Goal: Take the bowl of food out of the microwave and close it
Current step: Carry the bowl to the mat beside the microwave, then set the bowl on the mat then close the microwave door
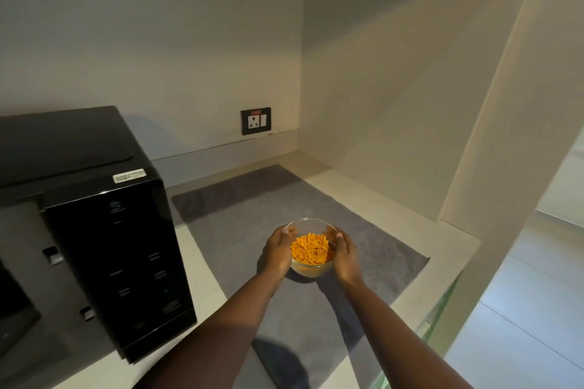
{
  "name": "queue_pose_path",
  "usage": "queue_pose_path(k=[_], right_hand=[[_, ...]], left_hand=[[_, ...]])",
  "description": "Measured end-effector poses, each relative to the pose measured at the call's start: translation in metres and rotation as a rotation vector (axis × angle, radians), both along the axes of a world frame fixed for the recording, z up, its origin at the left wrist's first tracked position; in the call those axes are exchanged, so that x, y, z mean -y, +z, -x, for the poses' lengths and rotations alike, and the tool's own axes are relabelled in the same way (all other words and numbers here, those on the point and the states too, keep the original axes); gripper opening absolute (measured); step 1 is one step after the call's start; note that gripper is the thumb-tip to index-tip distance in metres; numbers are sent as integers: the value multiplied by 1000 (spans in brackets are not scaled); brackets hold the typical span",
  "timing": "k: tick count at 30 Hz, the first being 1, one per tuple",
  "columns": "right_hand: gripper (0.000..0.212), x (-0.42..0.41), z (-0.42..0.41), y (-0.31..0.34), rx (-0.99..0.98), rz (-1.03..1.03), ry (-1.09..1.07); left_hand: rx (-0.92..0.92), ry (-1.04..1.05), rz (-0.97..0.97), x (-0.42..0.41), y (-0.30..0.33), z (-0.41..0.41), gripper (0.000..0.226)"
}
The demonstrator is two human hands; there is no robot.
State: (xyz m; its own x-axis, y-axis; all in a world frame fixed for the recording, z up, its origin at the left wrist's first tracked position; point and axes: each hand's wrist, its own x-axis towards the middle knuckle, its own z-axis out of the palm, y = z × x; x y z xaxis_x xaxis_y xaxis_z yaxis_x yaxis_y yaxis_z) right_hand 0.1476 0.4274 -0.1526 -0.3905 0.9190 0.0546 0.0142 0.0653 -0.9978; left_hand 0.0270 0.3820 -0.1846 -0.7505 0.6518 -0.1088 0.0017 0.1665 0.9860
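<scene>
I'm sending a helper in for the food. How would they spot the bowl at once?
Right of the black microwave, a grey mat covers the counter. Over it, both hands cup a clear glass bowl; its bright orange sticks are the scene's only vivid colour.

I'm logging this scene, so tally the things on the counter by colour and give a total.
Black: 1, boxy glossy black microwave
Grey: 1, flat grey rectangular mat
Clear: 1, round clear glass bowl of orange food sticks
Total: 3
</scene>
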Motion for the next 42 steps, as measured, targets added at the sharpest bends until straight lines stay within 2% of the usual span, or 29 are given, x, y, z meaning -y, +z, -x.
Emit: queue_pose_path(k=[2,10,17,22,29,35,42], right_hand=[[33,-5,1,-5,-16,12,-5],[25,-18,10,-26,-28,71,-26],[33,-30,11,-32,191,-18,-28],[33,-31,7,-32,256,-65,-4],[38,-17,-4,-20,297,-219,-105],[27,5,-12,0,224,-426,-248],[21,64,-9,31,-33,-578,-168]], left_hand=[[-32,-10,30,-6,-5,2,33],[-111,-58,97,-21,-18,9,33],[-117,-58,120,-27,-21,11,34],[-166,-31,175,-20,-16,11,32],[-189,47,181,1,-2,4,40],[-260,116,128,30,20,-16,37],[-441,237,-75,106,66,-42,30]])
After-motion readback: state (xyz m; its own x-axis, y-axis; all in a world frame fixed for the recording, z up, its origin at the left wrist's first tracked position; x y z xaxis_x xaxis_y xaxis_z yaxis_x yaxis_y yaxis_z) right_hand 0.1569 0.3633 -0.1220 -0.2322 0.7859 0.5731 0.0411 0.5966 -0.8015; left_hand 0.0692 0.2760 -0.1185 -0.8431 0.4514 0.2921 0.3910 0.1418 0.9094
